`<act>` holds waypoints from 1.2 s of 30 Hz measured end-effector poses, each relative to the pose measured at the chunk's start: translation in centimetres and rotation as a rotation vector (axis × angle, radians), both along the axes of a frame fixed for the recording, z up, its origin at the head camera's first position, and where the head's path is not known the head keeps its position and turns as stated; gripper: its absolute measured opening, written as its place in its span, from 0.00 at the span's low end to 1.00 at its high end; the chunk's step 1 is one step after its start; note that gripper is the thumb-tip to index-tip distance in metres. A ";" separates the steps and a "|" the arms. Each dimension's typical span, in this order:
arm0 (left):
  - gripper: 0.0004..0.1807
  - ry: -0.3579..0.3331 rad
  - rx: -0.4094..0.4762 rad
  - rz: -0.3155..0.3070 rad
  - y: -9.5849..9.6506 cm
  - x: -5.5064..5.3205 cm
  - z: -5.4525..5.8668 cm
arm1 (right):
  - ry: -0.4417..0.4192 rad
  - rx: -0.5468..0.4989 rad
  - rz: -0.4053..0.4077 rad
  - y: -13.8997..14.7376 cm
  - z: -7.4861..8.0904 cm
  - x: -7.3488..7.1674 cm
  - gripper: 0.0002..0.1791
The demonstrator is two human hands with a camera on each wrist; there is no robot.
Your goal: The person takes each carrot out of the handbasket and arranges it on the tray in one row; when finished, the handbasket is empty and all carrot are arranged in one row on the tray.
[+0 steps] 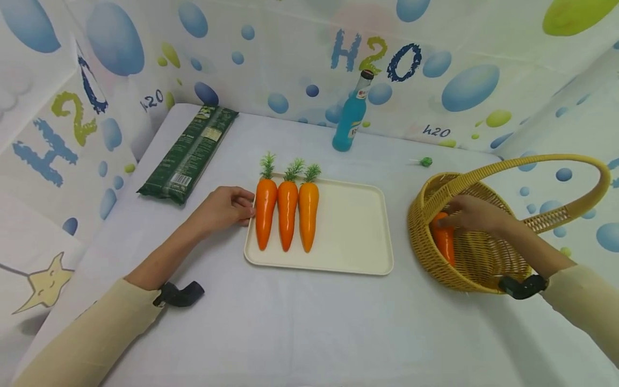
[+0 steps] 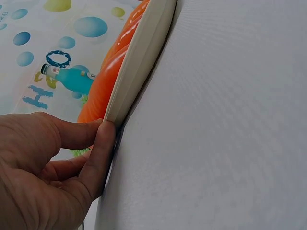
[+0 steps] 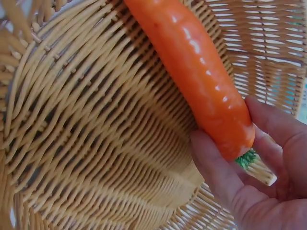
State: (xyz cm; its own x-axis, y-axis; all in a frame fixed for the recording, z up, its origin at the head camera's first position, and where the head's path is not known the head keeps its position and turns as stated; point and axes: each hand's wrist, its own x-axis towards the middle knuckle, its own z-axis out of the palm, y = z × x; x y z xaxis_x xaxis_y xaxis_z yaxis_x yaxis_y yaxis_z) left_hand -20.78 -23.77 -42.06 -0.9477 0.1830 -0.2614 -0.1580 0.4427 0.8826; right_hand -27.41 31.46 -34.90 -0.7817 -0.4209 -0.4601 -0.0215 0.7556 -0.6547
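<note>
Three orange carrots with green tops lie side by side on the left part of a cream tray (image 1: 353,226); the leftmost carrot (image 1: 265,212) is beside the rim. My left hand (image 1: 224,208) pinches that left rim between thumb and finger, as the left wrist view shows. Inside a wicker basket (image 1: 483,263) at the right, my right hand (image 1: 476,212) grips another carrot (image 3: 201,72) by its thick top end. Its green leaves (image 3: 245,158) are mostly hidden behind the fingers. The carrot slants along the woven inside of the basket.
A tall arched handle (image 1: 556,158) rises over the basket, above my right forearm. Behind the tray stands a blue bottle (image 1: 350,118). A dark green packet (image 1: 191,153) lies at the back left, and a small green lollipop (image 1: 425,161) near the back right.
</note>
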 end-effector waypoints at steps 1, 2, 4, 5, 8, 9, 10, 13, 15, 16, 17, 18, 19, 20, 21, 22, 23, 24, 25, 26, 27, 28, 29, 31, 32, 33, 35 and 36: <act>0.20 0.002 -0.003 -0.002 0.0 0.0 0.0 | 0.023 0.001 0.001 0.0 0.2 0.2 0.24; 0.20 0.003 -0.009 -0.003 0.1 0.0 0.0 | 0.052 0.008 0.005 0.1 0.4 0.4 0.23; 0.20 0.005 -0.020 -0.005 0.1 0.0 0.0 | 0.102 0.026 0.004 0.3 1.0 0.8 0.23; 0.21 0.007 -0.023 -0.006 0.1 0.0 0.0 | 0.121 0.037 0.001 0.4 1.3 1.0 0.23; 0.21 0.009 -0.036 -0.011 0.1 0.0 0.0 | 0.172 0.087 -0.005 1.0 2.6 1.5 0.25; 0.21 0.012 -0.039 -0.013 0.1 0.0 0.0 | 0.181 0.092 -0.015 1.2 3.2 1.7 0.25; 0.21 0.013 -0.042 -0.015 0.1 0.1 0.0 | 0.191 0.096 -0.027 1.4 3.7 1.9 0.25; 0.22 0.018 -0.048 -0.025 0.1 0.1 0.0 | 0.236 0.103 -0.061 1.9 5.5 3.0 0.24; 0.22 0.021 -0.050 -0.027 0.2 0.1 0.0 | 0.265 0.098 -0.089 2.1 6.8 4.1 0.23; 0.22 0.019 -0.049 -0.027 0.2 0.1 0.0 | 0.283 0.100 -0.101 2.1 7.4 4.7 0.23; 0.23 0.021 -0.049 -0.028 0.2 0.1 0.0 | 0.301 0.102 -0.110 2.1 8.1 5.3 0.23; 0.23 0.022 -0.048 -0.027 0.2 0.1 0.0 | 0.317 0.095 -0.118 2.0 8.6 5.9 0.23; 0.23 0.022 -0.045 -0.027 0.2 0.1 0.0 | 0.336 0.096 -0.125 1.8 9.2 6.5 0.23; 0.23 0.022 -0.041 -0.026 0.2 0.1 0.1 | 0.354 0.101 -0.132 1.5 9.7 7.1 0.22; 0.23 0.020 -0.035 -0.025 0.2 0.1 0.1 | 0.376 0.104 -0.136 1.3 10.2 7.7 0.22; 0.23 0.020 -0.030 -0.025 0.1 0.1 0.1 | 0.388 0.092 -0.137 0.9 10.6 8.3 0.21; 0.24 0.018 -0.027 -0.025 0.1 0.1 0.1 | 0.398 0.079 -0.132 0.5 11.0 8.8 0.20; 0.24 0.016 -0.025 -0.023 0.0 0.0 0.1 | 0.407 0.063 -0.124 0.1 11.3 9.2 0.20; 0.24 0.014 -0.024 -0.021 0.0 0.0 0.1 | 0.414 0.051 -0.116 -0.4 11.6 9.7 0.19; 0.23 0.012 -0.023 -0.019 -0.1 0.0 0.2 | 0.420 0.037 -0.105 -0.9 11.9 10.0 0.19; 0.23 0.010 -0.023 -0.019 -0.1 0.1 0.2 | 0.427 0.019 -0.088 -1.5 12.2 10.4 0.19; 0.23 0.007 -0.019 -0.016 0.0 0.1 0.2 | 0.434 -0.001 -0.067 -2.1 12.5 10.7 0.19; 0.23 0.005 -0.017 -0.015 0.0 0.1 0.3 | 0.446 -0.012 -0.041 -2.8 12.8 11.0 0.19; 0.23 0.003 -0.007 -0.013 0.1 0.2 0.5 | 0.473 -0.027 0.017 -4.3 13.5 11.3 0.19; 0.23 0.002 -0.001 -0.015 0.2 0.3 0.6 | 0.489 -0.035 0.047 -5.0 13.8 11.4 0.20; 0.23 0.002 0.001 -0.017 0.3 0.3 0.6 | 0.502 -0.039 0.069 -5.8 14.1 11.4 0.20; 0.23 0.005 0.002 -0.017 0.3 0.5 0.8 | 0.512 -0.047 0.112 -7.7 14.7 11.0 0.19; 0.23 0.007 0.001 -0.017 0.3 0.6 0.9 | 0.510 -0.047 0.124 -8.6 14.9 10.6 0.19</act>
State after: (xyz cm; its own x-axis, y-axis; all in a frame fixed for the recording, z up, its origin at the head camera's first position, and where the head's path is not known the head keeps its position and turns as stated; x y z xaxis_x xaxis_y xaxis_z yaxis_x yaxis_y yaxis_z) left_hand -20.22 -23.48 -41.17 -0.9462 0.1994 -0.2550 -0.1444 0.4448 0.8839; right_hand -16.77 22.86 -20.02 -0.8442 -0.5359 -0.0125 -0.4339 0.6969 -0.5710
